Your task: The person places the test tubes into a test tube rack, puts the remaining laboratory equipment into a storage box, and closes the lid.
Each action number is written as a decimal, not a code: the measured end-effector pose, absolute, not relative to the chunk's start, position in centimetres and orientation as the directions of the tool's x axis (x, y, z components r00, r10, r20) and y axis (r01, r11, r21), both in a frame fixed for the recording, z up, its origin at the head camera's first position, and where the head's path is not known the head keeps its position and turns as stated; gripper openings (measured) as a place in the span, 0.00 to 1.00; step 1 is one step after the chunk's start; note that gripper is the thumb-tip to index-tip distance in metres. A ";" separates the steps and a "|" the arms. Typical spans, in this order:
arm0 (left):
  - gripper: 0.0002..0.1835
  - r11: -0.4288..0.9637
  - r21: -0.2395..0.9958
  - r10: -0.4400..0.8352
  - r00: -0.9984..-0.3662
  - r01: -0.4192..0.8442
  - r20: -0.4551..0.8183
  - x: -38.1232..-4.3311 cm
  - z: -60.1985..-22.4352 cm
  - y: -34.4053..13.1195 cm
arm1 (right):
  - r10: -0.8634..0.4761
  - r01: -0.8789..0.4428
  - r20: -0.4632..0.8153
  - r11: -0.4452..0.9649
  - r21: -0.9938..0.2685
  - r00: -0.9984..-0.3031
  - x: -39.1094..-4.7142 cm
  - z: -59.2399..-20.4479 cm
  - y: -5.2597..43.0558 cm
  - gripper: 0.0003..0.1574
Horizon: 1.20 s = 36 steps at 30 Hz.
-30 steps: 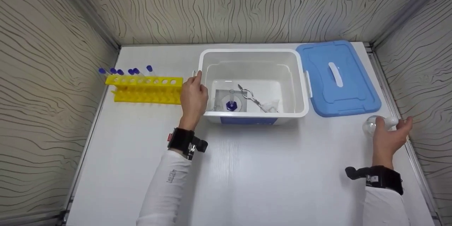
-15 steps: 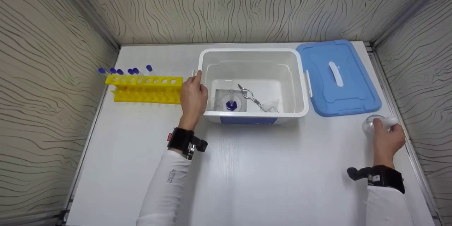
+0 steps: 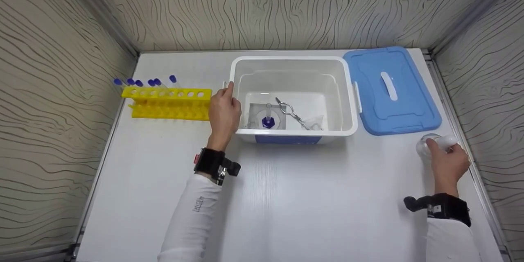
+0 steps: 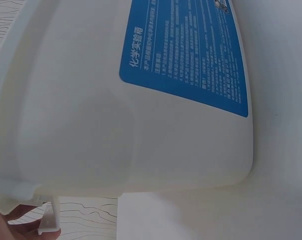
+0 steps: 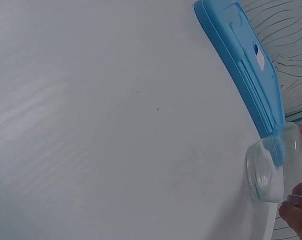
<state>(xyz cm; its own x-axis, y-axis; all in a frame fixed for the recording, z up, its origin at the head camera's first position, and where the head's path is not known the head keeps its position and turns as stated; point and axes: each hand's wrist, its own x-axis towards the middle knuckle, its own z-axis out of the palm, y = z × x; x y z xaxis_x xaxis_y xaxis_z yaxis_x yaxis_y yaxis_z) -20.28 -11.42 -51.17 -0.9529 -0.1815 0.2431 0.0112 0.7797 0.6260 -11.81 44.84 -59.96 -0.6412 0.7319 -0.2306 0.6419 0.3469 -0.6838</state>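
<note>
My left hand (image 3: 225,112) grips the left rim of a white plastic box (image 3: 294,132). In the left wrist view, its fingers (image 4: 33,230) are curled at the box's side handle (image 4: 49,215). Far to the right, my right hand (image 3: 448,166) holds a round clear glass vessel (image 3: 423,146) with a whitish narrower top (image 3: 447,142). The vessel lies tilted, its top towards the right. In the right wrist view its glass base (image 5: 263,175) faces left, and a thumb and fingers show at the frame's edge. Whether it touches the table cannot be told.
Inside the box lie metal tongs (image 3: 291,112), a grey square gauze (image 3: 256,110), a clear cylinder with a purple hexagonal base (image 3: 268,123) and a clear bag (image 3: 316,122). A blue lid (image 3: 393,110) lies right of it. Leftward stands a yellow rack (image 3: 172,110) with several purple-capped tubes.
My right hand's fingers have gone from spread to curled round the glass vessel, which has shifted slightly left. The left hand and the box have stayed put.
</note>
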 end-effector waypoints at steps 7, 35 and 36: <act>0.26 0.777 0.630 -0.183 -0.957 0.001 0.227 -20.2 -51.1 -11.4 | 0.744 0.617 -0.202 0.336 -0.711 -0.637 -11.6 -59.9 44.6 0.42; 0.26 0.800 0.600 -0.177 -0.953 0.007 0.248 -20.2 -51.1 -11.4 | 0.728 0.205 0.047 0.254 -0.945 -0.684 -14.4 -50.9 39.2 0.22; 0.26 0.802 0.598 -0.178 -0.951 0.008 0.252 -20.2 -51.2 -11.4 | 0.718 0.193 0.057 0.262 -0.946 -0.694 -14.6 -50.6 38.9 0.22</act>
